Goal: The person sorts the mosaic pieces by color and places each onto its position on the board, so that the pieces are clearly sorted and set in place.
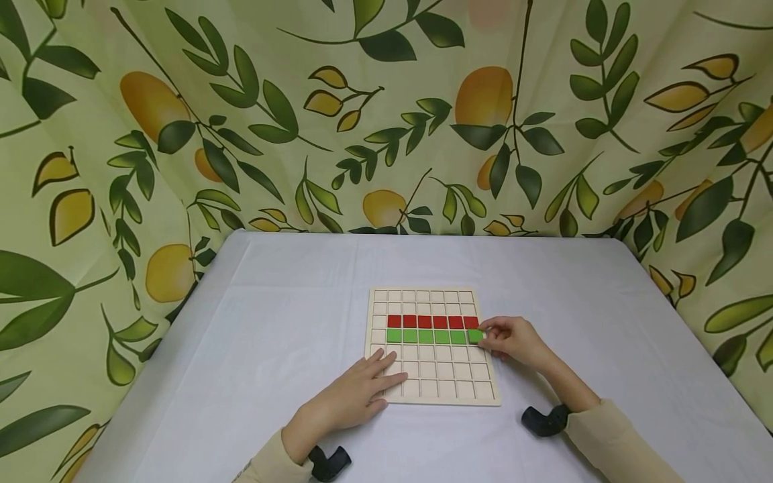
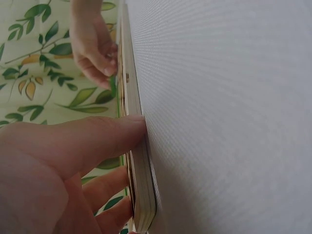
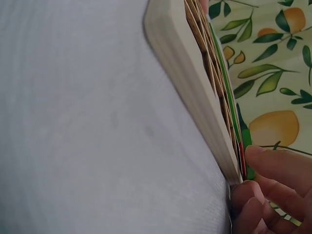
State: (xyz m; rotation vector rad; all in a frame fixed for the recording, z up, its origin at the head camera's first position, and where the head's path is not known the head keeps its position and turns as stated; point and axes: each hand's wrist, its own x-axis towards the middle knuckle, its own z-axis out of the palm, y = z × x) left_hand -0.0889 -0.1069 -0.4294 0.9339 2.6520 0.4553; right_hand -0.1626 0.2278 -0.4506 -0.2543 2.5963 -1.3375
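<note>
A square wooden grid board (image 1: 437,370) lies flat on the table. Red tiles (image 1: 425,321) fill one row, and a row of green tiles (image 1: 409,335) sits directly below it. My right hand (image 1: 514,341) pinches the green tile (image 1: 475,337) at the right end of the green row; in the right wrist view this green tile (image 3: 247,141) stands a little proud of the board. My left hand (image 1: 353,396) rests with spread fingers on the board's near left corner. The left wrist view shows its thumb (image 2: 109,141) against the board's side edge.
A white cloth (image 1: 272,302) covers the table. Behind and at both sides hangs a curtain (image 1: 386,134) printed with leaves and fruit. Black curved pieces stick out by the wrists, one by the left sleeve (image 1: 330,463) and one by the right (image 1: 543,421).
</note>
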